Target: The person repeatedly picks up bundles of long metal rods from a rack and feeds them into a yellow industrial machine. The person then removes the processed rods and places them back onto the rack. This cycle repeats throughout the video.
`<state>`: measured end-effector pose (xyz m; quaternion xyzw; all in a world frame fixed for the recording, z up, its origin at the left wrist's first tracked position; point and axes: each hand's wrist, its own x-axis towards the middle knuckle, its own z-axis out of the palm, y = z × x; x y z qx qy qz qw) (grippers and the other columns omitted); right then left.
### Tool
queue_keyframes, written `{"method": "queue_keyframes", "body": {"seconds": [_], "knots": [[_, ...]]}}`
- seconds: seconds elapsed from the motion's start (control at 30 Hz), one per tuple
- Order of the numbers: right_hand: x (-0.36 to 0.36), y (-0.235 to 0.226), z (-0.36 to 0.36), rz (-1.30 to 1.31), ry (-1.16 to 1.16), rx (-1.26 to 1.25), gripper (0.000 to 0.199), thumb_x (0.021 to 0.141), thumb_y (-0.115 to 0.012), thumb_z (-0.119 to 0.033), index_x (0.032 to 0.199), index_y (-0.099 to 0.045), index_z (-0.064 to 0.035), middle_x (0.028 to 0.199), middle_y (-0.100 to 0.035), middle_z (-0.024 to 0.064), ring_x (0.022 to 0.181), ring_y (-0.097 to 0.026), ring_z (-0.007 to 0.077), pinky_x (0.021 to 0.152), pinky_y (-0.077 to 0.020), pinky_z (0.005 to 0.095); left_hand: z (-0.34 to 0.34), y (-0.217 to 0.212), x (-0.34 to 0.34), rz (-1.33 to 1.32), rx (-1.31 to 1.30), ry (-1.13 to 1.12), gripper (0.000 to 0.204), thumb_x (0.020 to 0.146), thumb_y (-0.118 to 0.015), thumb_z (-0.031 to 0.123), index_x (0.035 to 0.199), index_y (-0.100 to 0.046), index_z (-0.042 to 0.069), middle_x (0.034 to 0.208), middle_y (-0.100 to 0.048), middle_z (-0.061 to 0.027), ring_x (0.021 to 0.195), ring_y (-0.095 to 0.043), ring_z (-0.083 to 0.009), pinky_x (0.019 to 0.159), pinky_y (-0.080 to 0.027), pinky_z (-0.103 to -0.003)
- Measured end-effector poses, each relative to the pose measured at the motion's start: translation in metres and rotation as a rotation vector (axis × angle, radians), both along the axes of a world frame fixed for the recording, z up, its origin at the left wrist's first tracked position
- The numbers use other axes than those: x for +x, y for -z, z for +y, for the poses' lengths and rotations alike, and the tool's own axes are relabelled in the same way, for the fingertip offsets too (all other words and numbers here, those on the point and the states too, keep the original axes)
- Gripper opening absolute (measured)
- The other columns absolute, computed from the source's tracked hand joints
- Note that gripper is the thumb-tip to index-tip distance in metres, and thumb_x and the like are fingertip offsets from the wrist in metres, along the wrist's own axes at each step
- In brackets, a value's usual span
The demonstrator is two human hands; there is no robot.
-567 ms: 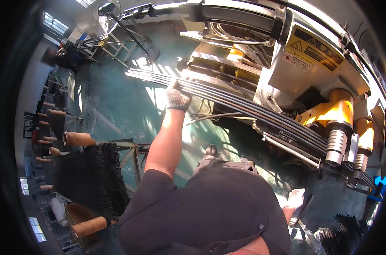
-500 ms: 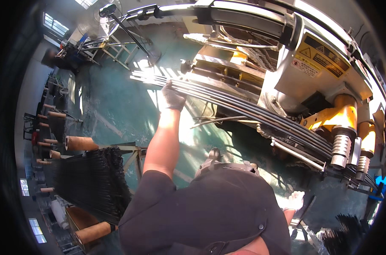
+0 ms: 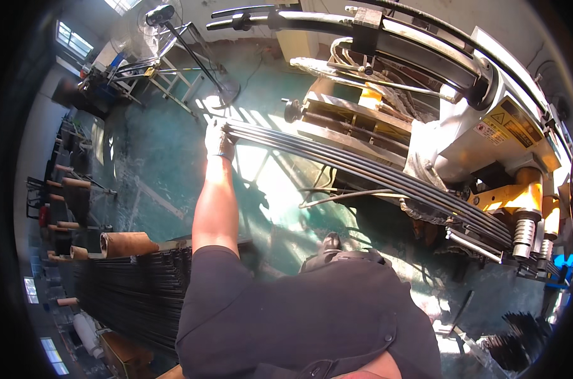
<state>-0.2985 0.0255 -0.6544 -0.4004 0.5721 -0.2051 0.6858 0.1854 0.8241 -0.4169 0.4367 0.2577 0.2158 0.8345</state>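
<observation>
My left hand [image 3: 218, 138], in a pale work glove, is closed round the left ends of several long, thin metal rods [image 3: 337, 153]. They lie side by side, slanting down to the right towards the yellow and silver part of a machine [image 3: 520, 192]. At that end the rods pass beside ribbed metal cylinders [image 3: 524, 237]. My left arm is stretched out ahead. Of my right hand [image 3: 430, 307] only a blurred, pinkish patch shows low at the right beside my body, and its fingers cannot be made out.
A large stack of dark rods [image 3: 135, 287] lies on a rack at the left, near brown cardboard rolls [image 3: 128, 244]. Another dark bundle [image 3: 517, 341] is at the lower right. Ahead stand a pole on a round base [image 3: 226, 93] and a metal frame. A bent hose [image 3: 356, 192] hangs under the machine.
My left hand has slid left and outward to the rods' ends. My right hand, plainly seen before, is now mostly out of sight. The view has shifted, with the machine further right.
</observation>
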Motion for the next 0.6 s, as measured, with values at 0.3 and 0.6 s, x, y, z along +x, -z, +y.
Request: {"method": "queue_keyframes", "body": {"seconds": [0.3, 0.6], "knots": [[0.031, -0.03, 0.022, 0.094, -0.097, 0.031, 0.014, 0.101, -0.061, -0.023, 0.1, -0.063, -0.0093, 0.085, -0.062, 0.0073, 0.072, -0.059, 0.0214, 0.059, -0.0513, 0.0365, 0.004, 0.01, -0.022, -0.192, 0.403, 0.421, 0.026, 0.104, -0.055, 0.024, 0.12, -0.063, 0.005, 0.106, -0.07, -0.0092, 0.095, -0.07, -0.025, 0.087, -0.06, -0.045], [0.051, -0.047, 0.026, 0.105, -0.187, 0.047, 0.012, 0.099, -0.064, -0.021, 0.096, -0.062, -0.0099, 0.079, -0.06, 0.005, 0.064, -0.055, 0.0187, 0.057, -0.0505, 0.0348, 0.041, 0.055, -0.017, -0.086, 1.207, 0.369, 0.032, 0.101, -0.061, 0.023, 0.128, -0.061, 0.006, 0.117, -0.069, -0.013, 0.105, -0.069, -0.0296, 0.092, -0.058, -0.047]]}}
